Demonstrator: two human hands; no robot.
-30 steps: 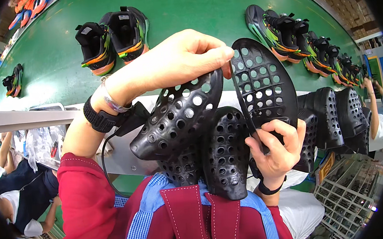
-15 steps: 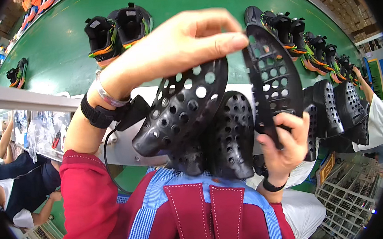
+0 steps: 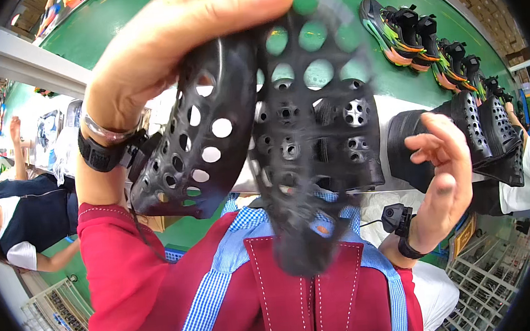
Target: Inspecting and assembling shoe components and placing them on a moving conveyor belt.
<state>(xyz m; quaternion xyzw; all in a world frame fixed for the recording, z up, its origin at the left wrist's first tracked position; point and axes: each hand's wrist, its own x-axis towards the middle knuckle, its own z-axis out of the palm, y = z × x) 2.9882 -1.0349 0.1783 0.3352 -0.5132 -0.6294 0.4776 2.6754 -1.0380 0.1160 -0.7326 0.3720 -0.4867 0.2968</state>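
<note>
My left hand (image 3: 162, 43) reaches across the top, closed round two black perforated plastic shoe trees held side by side. The left shoe tree (image 3: 240, 86) is under my palm, tilted with its narrow end toward the lower left. The other shoe tree (image 3: 303, 249) hangs beside it, blurred by motion, its upper end at my thumb. Through its holes more black perforated shoe trees (image 3: 374, 169) show on the pale table behind. To the right, my right hand (image 3: 445, 157) is raised with its fingers apart and half bent, holding nothing.
More black shoe trees (image 3: 477, 130) stand at the right end of the table. Beyond runs a green surface (image 3: 135, 14) with a row of black sneakers (image 3: 391, 31) at the right. A co-worker (image 3: 32, 209) is at the left, and a wire rack (image 3: 486, 285) at the lower right.
My right hand has let go of a shoe tree and moved right. That shoe tree is now in my left hand with the other one, both closer to me.
</note>
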